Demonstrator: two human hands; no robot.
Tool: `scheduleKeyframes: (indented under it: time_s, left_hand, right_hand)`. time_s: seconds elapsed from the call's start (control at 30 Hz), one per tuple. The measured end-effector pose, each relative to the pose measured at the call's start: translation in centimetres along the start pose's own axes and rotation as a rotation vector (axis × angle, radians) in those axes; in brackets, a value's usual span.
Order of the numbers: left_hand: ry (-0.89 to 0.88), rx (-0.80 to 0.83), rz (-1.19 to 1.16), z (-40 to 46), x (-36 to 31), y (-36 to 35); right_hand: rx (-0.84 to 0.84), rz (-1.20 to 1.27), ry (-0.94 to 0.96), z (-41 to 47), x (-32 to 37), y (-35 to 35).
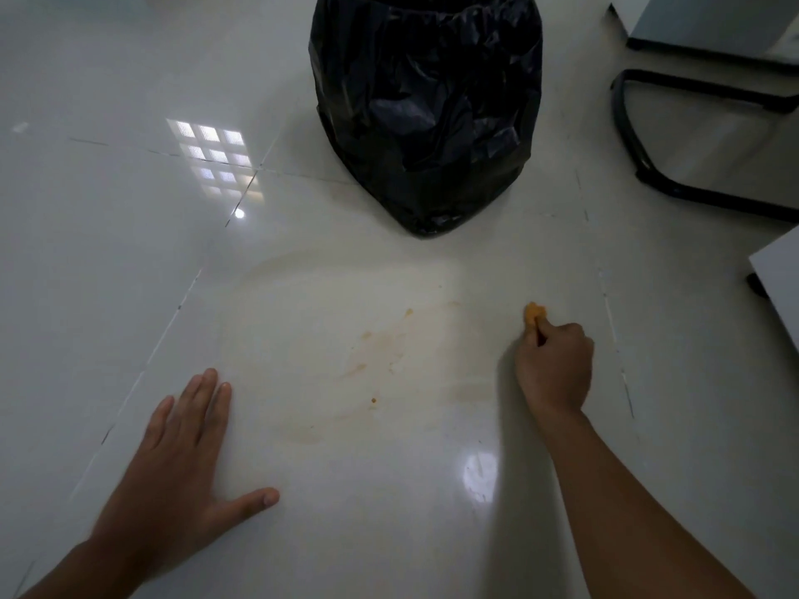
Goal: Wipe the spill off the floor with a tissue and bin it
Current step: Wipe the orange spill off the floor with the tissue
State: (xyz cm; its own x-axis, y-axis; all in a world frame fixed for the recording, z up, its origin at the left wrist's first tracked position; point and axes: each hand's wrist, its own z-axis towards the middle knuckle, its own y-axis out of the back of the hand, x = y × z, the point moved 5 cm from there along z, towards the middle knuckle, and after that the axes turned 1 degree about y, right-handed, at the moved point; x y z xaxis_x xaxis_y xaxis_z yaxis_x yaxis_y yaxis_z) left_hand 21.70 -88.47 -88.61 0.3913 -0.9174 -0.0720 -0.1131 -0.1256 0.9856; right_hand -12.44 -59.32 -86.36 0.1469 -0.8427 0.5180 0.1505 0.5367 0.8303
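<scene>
An orange-stained, wadded tissue pokes out of my right hand, which is closed around it and pressed to the white tile floor at the right. Faint orange smears of the spill spread over the tile between my hands, with a few small darker specks. My left hand lies flat on the floor at the lower left, fingers spread, holding nothing. A bin lined with a black plastic bag stands straight ahead, beyond the spill.
A black chair base rests on the floor at the upper right. Grey furniture stands behind it, and a white panel edge juts in at the right. Glossy tiles reflect a window at the upper left.
</scene>
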Motion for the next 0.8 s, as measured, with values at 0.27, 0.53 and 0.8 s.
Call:
scheduleKeyframes:
  time_s: [0.27,0.53,0.8]
  left_hand:
    - [-0.006,-0.023,-0.019,0.0,0.0,0.1]
    - [0.0,-0.03,-0.017,0.1,0.1,0.0]
    - [0.003,-0.018,-0.024,0.1,0.1,0.0]
  right_hand:
    - [-0.077,0.059,-0.069,1.8,-2.1,0.5]
    - [-0.049,-0.024,-0.159,5.1,-1.0,-1.8]
    - [0.154,0.003,0.189,-0.4,7.7,-4.7]
